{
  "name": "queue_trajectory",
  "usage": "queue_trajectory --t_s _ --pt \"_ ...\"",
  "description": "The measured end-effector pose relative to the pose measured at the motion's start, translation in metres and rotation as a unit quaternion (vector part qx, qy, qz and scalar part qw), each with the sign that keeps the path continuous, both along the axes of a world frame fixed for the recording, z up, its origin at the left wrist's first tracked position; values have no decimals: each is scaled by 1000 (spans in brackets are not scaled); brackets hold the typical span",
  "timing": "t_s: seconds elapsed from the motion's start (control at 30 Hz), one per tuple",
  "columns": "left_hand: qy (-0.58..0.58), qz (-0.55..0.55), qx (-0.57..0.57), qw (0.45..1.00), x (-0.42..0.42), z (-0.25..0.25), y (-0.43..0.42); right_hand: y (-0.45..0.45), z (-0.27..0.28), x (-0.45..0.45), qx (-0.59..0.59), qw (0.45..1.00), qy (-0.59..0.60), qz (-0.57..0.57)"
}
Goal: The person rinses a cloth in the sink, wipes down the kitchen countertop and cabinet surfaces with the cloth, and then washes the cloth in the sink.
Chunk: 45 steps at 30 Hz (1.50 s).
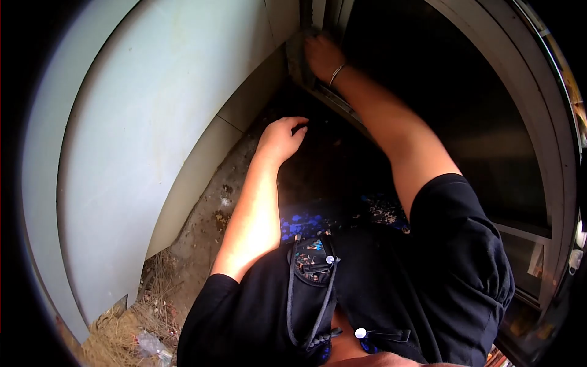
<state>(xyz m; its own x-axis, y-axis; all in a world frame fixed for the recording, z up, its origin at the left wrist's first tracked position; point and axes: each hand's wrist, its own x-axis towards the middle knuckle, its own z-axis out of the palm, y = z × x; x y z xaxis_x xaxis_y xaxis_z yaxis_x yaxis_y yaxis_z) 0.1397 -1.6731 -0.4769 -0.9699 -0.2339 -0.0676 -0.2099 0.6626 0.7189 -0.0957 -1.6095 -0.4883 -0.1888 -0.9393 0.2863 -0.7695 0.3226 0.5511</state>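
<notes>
My left hand (283, 138) hovers over the dark floor beside the pale wall panel, its fingers bent forward and the thumb apart, with nothing in it. Farther off, my right hand (323, 57) reaches into the corner at the foot of the metal door frame (333, 21). Its fingers are curled against the frame's lower end in shadow. Whatever they may grip there is too dark to make out. A thin bracelet (335, 74) circles the right wrist.
A large whitish panel (147, 116) stands along the left, above a tiled wall base (211, 147). On the right is a dark glass pane (452, 85) in a metal frame. Dry straw (122, 333) and a clear plastic scrap (150, 345) lie at lower left.
</notes>
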Motion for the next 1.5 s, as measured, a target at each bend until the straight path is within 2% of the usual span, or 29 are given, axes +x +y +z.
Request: queue_trajectory --t_s 0.1,0.17,0.2,0.23,0.27,0.33,0.37,0.4,0.47,0.6,0.67,0.7,0.77,0.8,0.87,0.93,1.0,1.07,1.2,1.27,1.3,1.37,1.4,1.47,1.5 --pt "-25 10 13 1000 5 2 0 -6 -51 1 8 1000 19 6" --pt "-42 12 28 999 9 2 -2 -13 -76 3 56 990 -102 -76" --pt "-43 13 27 999 11 2 -3 -13 -92 4 54 990 -104 -75" --pt "-40 21 33 998 14 2 -4 -11 -109 3 -23 963 -234 -131" --pt "-36 28 39 998 15 2 -5 -6 -126 3 -99 910 -359 -183" --pt "-46 32 37 998 14 3 -8 27 -166 -3 -167 855 -458 -174" --pt "-56 32 39 997 16 3 -9 41 -164 -1 7 881 -420 -218" --pt "-57 28 42 997 17 2 -9 55 -156 2 180 876 -368 -255" --pt "-52 26 47 997 15 -2 -8 88 -135 14 131 821 -467 -301" --pt "-64 3 55 996 8 -6 -3 143 -128 34 157 795 -490 -320" --pt "-69 -7 61 996 4 -5 1 170 -117 50 325 816 -414 -239" --pt "-69 -11 58 996 2 -7 3 181 -111 61 325 815 -414 -243" --pt "-70 -17 55 996 0 -11 6 198 -102 80 195 771 -555 -243" --pt "-65 -23 46 997 -1 -10 8 198 -109 80 194 770 -556 -245" --pt "-63 -30 36 997 -2 -12 11 188 -134 76 79 738 -615 -265" --pt "-84 -34 38 995 -2 -12 13 157 -136 66 0 755 -602 -260" --pt "-97 -30 34 994 -1 -9 14 126 -120 49 -93 833 -519 -166" --pt "-111 -25 32 993 1 -8 15 101 -89 50 -160 880 -431 -119" --pt "-120 0 31 992 6 -4 14 70 -125 37 -192 882 -392 -175" --pt "-136 16 27 990 7 -2 12 53 -152 27 -339 690 -589 -250" --pt "-135 12 23 990 9 -3 11 51 -164 22 -334 687 -598 -245" --pt "-141 17 14 990 11 -1 10 62 -180 12 -97 858 -445 -237" --pt "-153 15 15 988 11 0 10 60 -179 13 -95 856 -452 -231" --pt "-169 15 17 985 11 -3 7 55 -169 13 113 867 -385 -294" --pt "-168 14 16 986 11 -3 7 54 -166 14 115 867 -386 -292"
